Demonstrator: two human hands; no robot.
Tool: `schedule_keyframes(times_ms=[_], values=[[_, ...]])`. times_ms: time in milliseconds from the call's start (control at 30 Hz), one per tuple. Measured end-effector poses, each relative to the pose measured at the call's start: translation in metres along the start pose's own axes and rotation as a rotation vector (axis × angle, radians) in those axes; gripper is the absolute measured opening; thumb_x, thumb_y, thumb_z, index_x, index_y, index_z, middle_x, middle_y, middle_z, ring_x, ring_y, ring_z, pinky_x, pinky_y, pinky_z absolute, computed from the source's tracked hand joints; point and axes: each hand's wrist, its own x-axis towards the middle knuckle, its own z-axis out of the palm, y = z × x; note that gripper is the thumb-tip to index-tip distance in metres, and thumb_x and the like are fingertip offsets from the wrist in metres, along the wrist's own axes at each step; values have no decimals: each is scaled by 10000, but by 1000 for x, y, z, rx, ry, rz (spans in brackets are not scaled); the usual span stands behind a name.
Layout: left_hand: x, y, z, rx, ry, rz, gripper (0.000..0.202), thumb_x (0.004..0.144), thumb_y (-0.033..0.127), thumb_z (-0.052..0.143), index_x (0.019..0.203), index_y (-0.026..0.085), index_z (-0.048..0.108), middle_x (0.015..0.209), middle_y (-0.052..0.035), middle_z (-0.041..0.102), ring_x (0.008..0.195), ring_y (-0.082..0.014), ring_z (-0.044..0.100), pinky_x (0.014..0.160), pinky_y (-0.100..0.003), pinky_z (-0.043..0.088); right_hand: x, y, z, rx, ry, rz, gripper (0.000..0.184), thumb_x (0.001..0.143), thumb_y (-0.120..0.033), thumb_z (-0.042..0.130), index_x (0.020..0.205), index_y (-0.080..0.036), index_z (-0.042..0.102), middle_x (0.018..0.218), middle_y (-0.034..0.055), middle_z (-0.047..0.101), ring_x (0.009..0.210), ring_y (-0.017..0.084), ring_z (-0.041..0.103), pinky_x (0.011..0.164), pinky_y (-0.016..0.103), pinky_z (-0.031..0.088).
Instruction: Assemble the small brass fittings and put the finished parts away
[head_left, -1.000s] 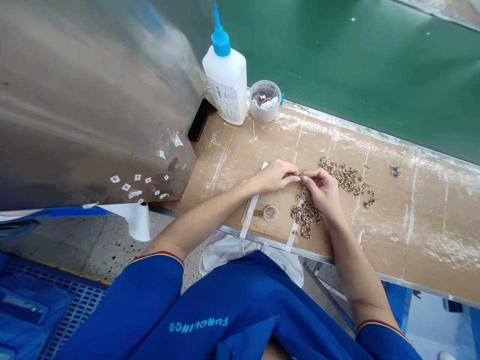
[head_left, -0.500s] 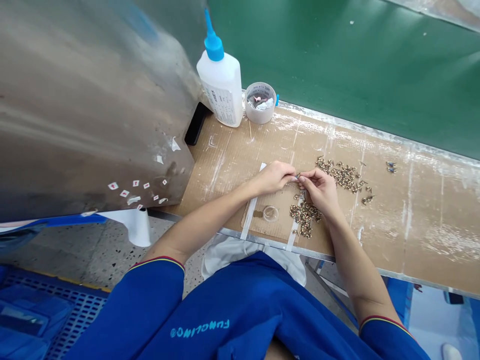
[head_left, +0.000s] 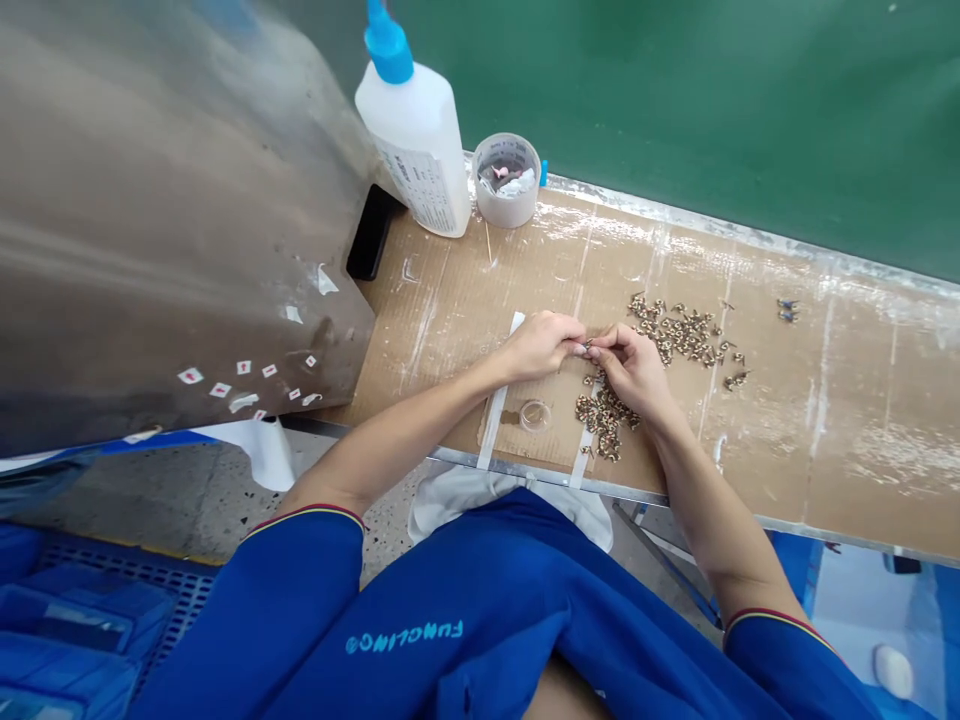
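Note:
My left hand (head_left: pixel 541 345) and my right hand (head_left: pixel 628 371) meet above a cardboard sheet (head_left: pixel 750 450), their fingertips pinching a tiny brass-coloured metal part (head_left: pixel 586 346). Just below my right hand lies a heap of small brass fittings (head_left: pixel 606 420). A looser spread of similar fittings (head_left: pixel 675 333) sits beyond it, to the right. A shallow round transparent dish (head_left: pixel 535 415) stands under my left wrist, apart from the hand. The tiny part is mostly hidden by my fingers.
A white glue bottle with a blue nozzle (head_left: pixel 415 135) and a plastic cup of scraps (head_left: pixel 506 180) stand at the back, before a green board (head_left: pixel 750 100). A steel panel (head_left: pixel 150 250) rises at left. The sheet's front edge drops to a speckled floor (head_left: pixel 195 500).
The whole scene has shifted left and up in the picture as my head moved. My fingertips have stayed together on the tiny part, and the fittings have not visibly moved.

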Motion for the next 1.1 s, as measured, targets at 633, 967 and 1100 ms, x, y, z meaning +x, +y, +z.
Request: schedule_keyframes(times_ms=[633, 967, 1100], values=[[1, -1, -3, -120, 96, 32, 265, 988, 236, 570, 777, 140, 698, 744, -30, 684, 692, -135, 591, 685, -252, 423, 4, -2, 2, 193, 91, 72, 317, 844, -516, 764, 825, -226, 637, 755, 28, 683, 717, 184, 650, 694, 353, 557], [-1, -10, 3, 5, 56, 110, 222, 939, 158, 570, 764, 162, 707, 722, -17, 678, 697, -154, 620, 688, -267, 442, 4, -3, -5, 75, -19, -12, 278, 866, -449, 721, 759, -216, 612, 747, 32, 682, 691, 171, 594, 643, 312, 471], [0, -11, 4, 15, 63, 154, 223, 936, 155, 559, 774, 163, 712, 732, -20, 681, 696, -155, 620, 681, -267, 443, 4, -3, -6, 49, -38, -31, 238, 876, -391, 697, 751, -216, 594, 747, 28, 676, 702, 169, 581, 670, 312, 470]])
